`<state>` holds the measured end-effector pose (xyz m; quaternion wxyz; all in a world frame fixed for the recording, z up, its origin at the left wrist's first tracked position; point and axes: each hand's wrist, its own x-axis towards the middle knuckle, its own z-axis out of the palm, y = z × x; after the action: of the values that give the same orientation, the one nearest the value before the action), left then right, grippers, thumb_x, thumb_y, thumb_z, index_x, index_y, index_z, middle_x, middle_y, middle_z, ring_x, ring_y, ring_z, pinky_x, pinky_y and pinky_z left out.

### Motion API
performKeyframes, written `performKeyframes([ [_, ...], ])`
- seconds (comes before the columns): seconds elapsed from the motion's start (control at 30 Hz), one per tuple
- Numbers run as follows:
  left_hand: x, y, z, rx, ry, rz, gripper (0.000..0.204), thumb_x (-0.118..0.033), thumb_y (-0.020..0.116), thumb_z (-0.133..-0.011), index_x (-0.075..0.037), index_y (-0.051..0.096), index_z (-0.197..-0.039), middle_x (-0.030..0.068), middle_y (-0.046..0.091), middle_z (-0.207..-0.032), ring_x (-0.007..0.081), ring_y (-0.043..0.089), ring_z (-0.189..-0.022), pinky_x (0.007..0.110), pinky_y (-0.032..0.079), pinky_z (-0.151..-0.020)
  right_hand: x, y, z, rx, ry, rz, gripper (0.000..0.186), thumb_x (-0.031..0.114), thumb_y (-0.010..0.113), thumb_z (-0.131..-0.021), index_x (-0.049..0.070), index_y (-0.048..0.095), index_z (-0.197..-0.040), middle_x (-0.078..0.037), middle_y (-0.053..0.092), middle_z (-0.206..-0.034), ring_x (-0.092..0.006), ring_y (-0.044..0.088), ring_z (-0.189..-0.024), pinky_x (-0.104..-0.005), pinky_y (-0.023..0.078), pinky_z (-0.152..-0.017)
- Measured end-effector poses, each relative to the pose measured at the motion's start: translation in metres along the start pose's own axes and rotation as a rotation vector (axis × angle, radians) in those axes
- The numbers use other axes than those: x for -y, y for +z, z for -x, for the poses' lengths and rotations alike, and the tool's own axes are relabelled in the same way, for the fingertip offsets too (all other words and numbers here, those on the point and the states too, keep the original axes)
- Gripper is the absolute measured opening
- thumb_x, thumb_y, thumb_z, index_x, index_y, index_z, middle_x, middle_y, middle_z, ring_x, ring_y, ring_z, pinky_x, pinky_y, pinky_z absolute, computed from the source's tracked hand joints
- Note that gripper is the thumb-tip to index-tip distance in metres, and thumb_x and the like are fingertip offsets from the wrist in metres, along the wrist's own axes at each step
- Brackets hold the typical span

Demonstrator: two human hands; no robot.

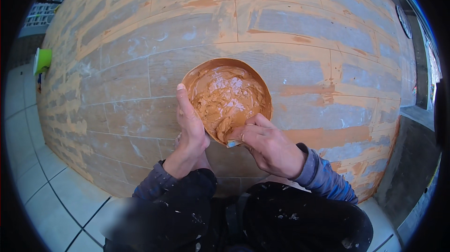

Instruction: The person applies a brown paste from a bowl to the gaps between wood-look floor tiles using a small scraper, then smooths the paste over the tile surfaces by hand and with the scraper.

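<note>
A round bowl (269,97) coated in orange-brown paste is held over the tiles between my knees. Inside it, the wet, lumpy grout (225,90) covers the bottom and sides. My left hand (190,128) grips the bowl's left side, thumb up along the rim and fingers mostly hidden underneath. At the near rim, my right hand (265,145) is closed on a small flat spreader (233,144). Only a pale bluish, paste-smeared corner of it shows; the rest is hidden by my fingers. Some grout is heaped beside my right fingertips.
Grey wood-look tiles (126,81) spread around me, many joints filled and smeared with orange grout. A green and white container (42,61) stands at the far left. White square tiles (70,196) border the left side. A dark ledge (405,163) lies at right.
</note>
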<state>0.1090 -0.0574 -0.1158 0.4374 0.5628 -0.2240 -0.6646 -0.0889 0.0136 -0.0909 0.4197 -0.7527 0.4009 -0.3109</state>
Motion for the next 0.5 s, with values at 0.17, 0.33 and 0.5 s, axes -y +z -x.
performKeyframes([
  [0.17, -0.003, -0.002, 0.001, 0.023, -0.007, -0.016, 0.071, -0.06, 0.031, -0.108, -0.003, 0.044, -0.148, 0.0177, 0.057, -0.142, 0.0293, 0.061, -0.128, 0.045, 0.054, -0.106, 0.004, -0.02, 0.013, 0.009, 0.464, -0.739, 0.026, -0.004, 0.062, -0.096, -0.004, 0.064, -0.122, -0.014, 0.071, -0.105, -0.0256, 0.067, -0.102, -0.0343, 0.052, -0.09],
  [0.33, -0.019, -0.041, -0.002, -0.046, -0.005, 0.108, 0.069, -0.06, 0.031, -0.107, -0.009, 0.041, -0.153, 0.0134, 0.05, -0.151, 0.0292, 0.055, -0.135, 0.046, 0.049, -0.112, -0.03, -0.01, 0.063, -0.497, 0.61, -1.031, 0.027, 0.004, 0.063, -0.101, -0.003, 0.063, -0.127, -0.012, 0.073, -0.109, -0.015, 0.068, -0.105, -0.0305, 0.054, -0.089],
  [0.5, -0.044, -0.074, 0.001, -0.186, 0.07, 0.067, 0.068, -0.059, 0.03, -0.108, -0.011, 0.04, -0.154, 0.0103, 0.049, -0.153, 0.0294, 0.052, -0.137, 0.047, 0.047, -0.114, -0.094, -0.028, 0.121, -0.858, 0.756, 0.077, 0.031, -0.001, 0.065, -0.095, -0.001, 0.066, -0.126, -0.016, 0.074, -0.111, -0.0248, 0.071, -0.098, -0.0337, 0.056, -0.086],
])
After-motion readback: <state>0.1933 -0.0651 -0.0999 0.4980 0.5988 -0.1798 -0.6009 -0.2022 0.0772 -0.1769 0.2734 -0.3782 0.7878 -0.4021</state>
